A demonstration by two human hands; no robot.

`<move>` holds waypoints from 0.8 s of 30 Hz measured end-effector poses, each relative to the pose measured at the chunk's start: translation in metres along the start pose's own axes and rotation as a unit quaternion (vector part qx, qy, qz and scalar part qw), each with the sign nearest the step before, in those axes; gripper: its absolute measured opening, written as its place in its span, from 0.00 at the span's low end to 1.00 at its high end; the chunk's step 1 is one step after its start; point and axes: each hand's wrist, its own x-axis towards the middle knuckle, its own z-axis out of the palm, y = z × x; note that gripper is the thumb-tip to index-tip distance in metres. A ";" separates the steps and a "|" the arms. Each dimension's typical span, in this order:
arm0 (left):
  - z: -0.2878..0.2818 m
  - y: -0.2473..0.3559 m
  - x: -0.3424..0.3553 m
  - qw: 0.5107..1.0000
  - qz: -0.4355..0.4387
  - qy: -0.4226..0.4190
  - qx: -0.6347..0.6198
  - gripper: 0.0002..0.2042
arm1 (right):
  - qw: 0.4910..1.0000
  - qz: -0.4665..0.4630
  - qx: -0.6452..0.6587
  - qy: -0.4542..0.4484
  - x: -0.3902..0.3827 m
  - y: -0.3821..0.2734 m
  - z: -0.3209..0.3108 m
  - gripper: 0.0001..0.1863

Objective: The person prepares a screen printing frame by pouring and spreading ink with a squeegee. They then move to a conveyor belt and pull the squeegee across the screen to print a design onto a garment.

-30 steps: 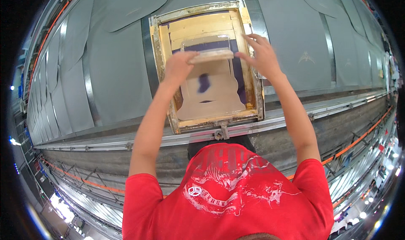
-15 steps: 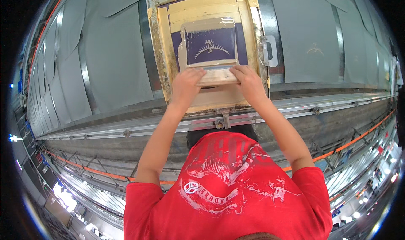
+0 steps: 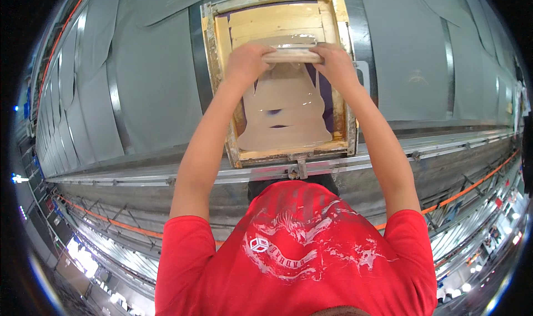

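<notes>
Both my hands grip a wooden squeegee (image 3: 292, 55) by its two ends, out over the far half of a screen printing frame (image 3: 235, 149). My left hand (image 3: 248, 63) has its fingers wrapped round the left end. On the right end my right hand (image 3: 336, 64) is closed in the same way. Wet beige ink (image 3: 283, 102) covers most of the mesh on the near side of the squeegee, with a few dark purple gaps in it. Yellowish tape lines the frame's inside. The squeegee and my hands hide part of the mesh behind them.
Grey fabric panels (image 3: 158, 77) lie on the long table to the left, and another grey panel (image 3: 408, 66) lies to the right. A white handle (image 3: 363, 74) is at the frame's right side. A metal rail (image 3: 222, 174) with a clamp (image 3: 298, 169) runs along the near edge.
My hands have moved the squeegee away from me, from the near part of the frame to the far part. Beige ink now spreads over the mesh where a light arched design showed.
</notes>
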 end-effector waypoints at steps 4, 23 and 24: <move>0.017 0.015 -0.066 0.999 0.024 -0.033 0.024 0.19 | 1.000 -0.004 0.007 0.003 -0.076 -0.016 0.015 0.24; 0.050 0.040 -0.188 0.989 0.107 0.099 -0.027 0.26 | 0.930 0.190 0.148 0.277 -0.058 0.075 -0.013 0.15; 0.047 0.041 -0.197 0.989 0.097 0.105 -0.037 0.27 | 0.930 0.196 0.151 0.270 -0.057 0.057 -0.016 0.15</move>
